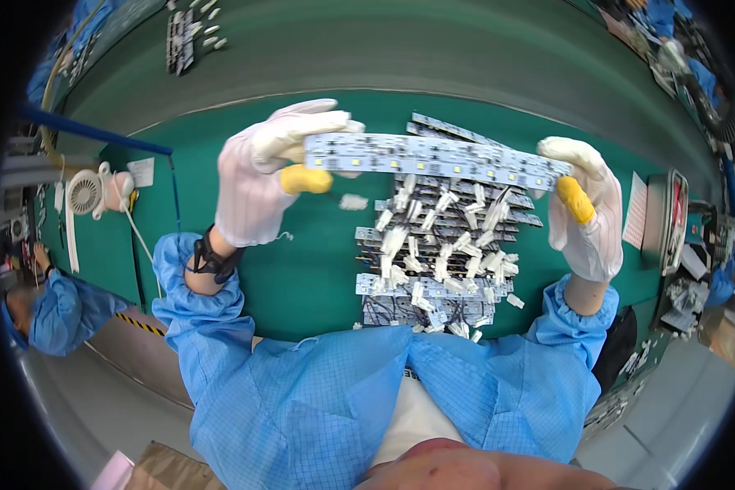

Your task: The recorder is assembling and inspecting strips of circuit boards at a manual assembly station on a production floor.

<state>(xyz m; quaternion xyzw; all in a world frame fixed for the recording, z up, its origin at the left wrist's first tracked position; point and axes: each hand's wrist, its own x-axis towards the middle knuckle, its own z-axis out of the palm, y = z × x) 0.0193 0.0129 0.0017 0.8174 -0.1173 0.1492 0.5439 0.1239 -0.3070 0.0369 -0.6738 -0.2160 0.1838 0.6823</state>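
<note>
Between my two hands a long white LED circuit board [437, 157] is held up, with a row of small yellowish LEDs along its lower edge. My left hand [273, 167], in a white glove with a yellow thumb tip, pinches its left end. At the right end, my right hand [581, 200], gloved the same way, grips it between thumb and fingers. Below the board lies a pile of similar LED boards [371, 286] with many white plug connectors [441, 265] on short wires. A white connector [353, 202] hangs below the board's left part, blurred.
A small white fan [86, 193] stands on the green mat [302, 278] at the left, its cable trailing. A metal-rimmed tray [671, 220] sits at the right edge. Another bundle of boards [180, 45] lies at the far left. A co-worker in blue [73, 314] sits at left.
</note>
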